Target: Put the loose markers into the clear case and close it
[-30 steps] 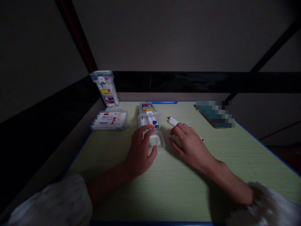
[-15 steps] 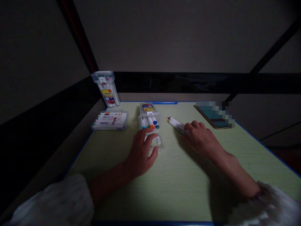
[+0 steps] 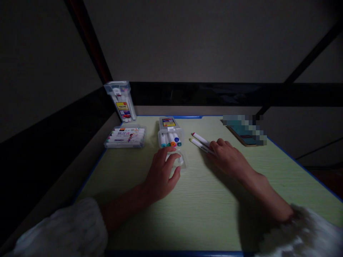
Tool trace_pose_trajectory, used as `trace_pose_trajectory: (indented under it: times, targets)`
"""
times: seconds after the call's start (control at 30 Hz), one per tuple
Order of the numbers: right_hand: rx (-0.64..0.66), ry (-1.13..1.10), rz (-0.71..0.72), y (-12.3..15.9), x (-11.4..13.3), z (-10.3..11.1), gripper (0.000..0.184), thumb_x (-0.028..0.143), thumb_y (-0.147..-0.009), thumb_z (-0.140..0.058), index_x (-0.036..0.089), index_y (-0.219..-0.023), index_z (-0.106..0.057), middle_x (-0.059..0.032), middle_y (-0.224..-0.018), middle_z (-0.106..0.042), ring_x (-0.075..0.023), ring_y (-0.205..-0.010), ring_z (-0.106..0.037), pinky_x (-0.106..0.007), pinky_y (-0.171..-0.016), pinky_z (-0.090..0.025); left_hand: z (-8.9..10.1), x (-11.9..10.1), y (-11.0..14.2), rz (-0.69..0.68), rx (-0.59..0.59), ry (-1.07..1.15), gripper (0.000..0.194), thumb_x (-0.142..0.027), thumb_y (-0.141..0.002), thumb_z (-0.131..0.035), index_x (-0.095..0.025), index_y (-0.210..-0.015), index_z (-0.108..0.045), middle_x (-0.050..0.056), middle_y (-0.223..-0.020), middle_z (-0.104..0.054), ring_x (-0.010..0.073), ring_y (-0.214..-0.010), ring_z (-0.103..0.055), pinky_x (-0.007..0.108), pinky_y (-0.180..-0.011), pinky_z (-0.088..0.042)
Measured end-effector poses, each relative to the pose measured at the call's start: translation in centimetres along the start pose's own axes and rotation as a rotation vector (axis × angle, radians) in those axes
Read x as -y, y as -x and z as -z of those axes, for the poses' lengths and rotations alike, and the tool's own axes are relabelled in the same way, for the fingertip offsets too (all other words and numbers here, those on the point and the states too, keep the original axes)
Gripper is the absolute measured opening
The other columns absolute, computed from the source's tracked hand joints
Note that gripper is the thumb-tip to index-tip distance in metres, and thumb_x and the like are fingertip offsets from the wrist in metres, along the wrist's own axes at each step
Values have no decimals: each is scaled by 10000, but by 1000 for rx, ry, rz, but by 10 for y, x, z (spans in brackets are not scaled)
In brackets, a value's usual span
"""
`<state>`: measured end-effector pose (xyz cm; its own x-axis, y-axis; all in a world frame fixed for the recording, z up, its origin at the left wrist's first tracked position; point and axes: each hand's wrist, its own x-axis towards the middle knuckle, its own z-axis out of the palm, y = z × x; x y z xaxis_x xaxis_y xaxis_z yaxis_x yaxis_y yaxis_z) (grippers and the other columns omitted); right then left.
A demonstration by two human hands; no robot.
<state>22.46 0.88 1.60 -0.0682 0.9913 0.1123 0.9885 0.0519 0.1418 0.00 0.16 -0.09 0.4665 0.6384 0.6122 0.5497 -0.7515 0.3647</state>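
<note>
My right hand (image 3: 229, 157) is closed over two white markers, its fingertips on their near ends. One is the red-ended marker (image 3: 199, 137); beside it lies the yellow-green-ended marker (image 3: 198, 144), angled a little apart. My left hand (image 3: 162, 173) has its fingers spread and bent over the clear plastic lid (image 3: 183, 160) of the marker case; whether the fingertips press on the lid I cannot tell. The clear marker case (image 3: 170, 125) lies on its side with its open end toward me. Inside it several white markers (image 3: 171, 138) show blue, orange, green and teal ends.
At the left a flat case of markers (image 3: 125, 137) lies on the table (image 3: 187, 214). Behind it stands an upright clear marker case (image 3: 122, 101) against the wall. A phone or tablet (image 3: 242, 130), partly pixelated, lies at the right back.
Under my right hand the two markers have fanned apart, the yellow-green end swinging toward me and slightly left. My left hand stays almost where it was.
</note>
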Motion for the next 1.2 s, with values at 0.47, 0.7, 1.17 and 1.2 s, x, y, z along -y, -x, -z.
trace_pose_trajectory:
  times: [0.47,0.7,1.17,1.2]
  targets:
    - [129,-34,-17,2,8,11,200,274,-855,-402,137,-892,-543,-106,-772,-643,-218,-671,-620,-291,-530,-347,0,0,0,-13,6,0,203,-107,-776,-475,-174,-967,-489,102,-1075,-482,231,-1048,-472,397,-901,-416]
    - [137,-29,0,3,8,11,220,302,-875,-366,148,-918,-518,-112,-769,-650,-217,-648,-633,-277,-500,-339,-1,1,0,-17,2,7,206,-103,-769,-476,-175,-960,-498,99,-1063,-491,227,-1037,-480,391,-891,-421]
    - [87,-46,-16,7,14,18,232,309,-904,-299,153,-981,-451,-105,-721,-642,-211,-586,-605,-269,-445,-226,-1,1,0,-16,0,27,214,-100,-766,-477,-171,-967,-502,94,-1042,-501,220,-1017,-490,377,-882,-430]
    - [71,-55,-17,7,14,18,229,309,-902,-297,156,-973,-451,-102,-712,-641,-206,-572,-597,-269,-443,-218,-1,1,0,-17,0,30,223,-98,-764,-477,-173,-973,-500,93,-1042,-501,220,-1018,-490,377,-882,-430]
